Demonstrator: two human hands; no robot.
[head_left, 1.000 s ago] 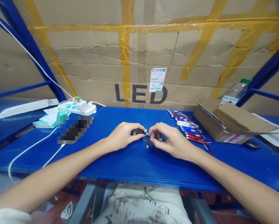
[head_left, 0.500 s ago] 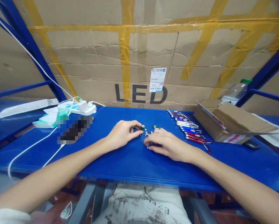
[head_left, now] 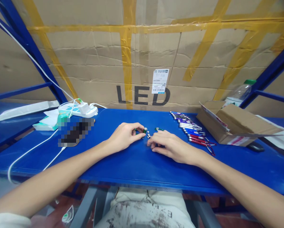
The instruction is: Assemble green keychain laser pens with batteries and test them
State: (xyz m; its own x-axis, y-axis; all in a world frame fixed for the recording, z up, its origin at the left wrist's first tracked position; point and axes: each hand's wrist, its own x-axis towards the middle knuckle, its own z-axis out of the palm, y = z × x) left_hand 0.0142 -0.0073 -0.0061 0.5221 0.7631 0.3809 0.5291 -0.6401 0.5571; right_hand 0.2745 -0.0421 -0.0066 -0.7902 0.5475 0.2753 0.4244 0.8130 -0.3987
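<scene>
My left hand (head_left: 125, 135) is closed, thumb and fingers pinching a small green metal tube (head_left: 145, 130) with a silvery end that points up. Just right of the tube lie several small silver button cells (head_left: 148, 136) on the blue table. Over these cells hovers my right hand (head_left: 167, 144), its fingers curled inward and slightly blurred. A tiny shiny bit shows by its fingertips, but the fingers hide most of what they grip. Behind the right knuckles a green carabiner clip (head_left: 159, 129) lies on the table, partly covered.
Right of my hands lies a row of small flashlights with carabiners (head_left: 191, 128) in several colours. Beyond it stand an open cardboard box (head_left: 237, 125) and a dark mouse-like object (head_left: 255, 146). At left are a power strip (head_left: 92, 110), white cables, a tissue pack (head_left: 45, 126) and a blurred-out dark object (head_left: 76, 133).
My right hand's fingertips have shifted slightly up and drawn in beside the button cells. The left hand with the green tube stays in place.
</scene>
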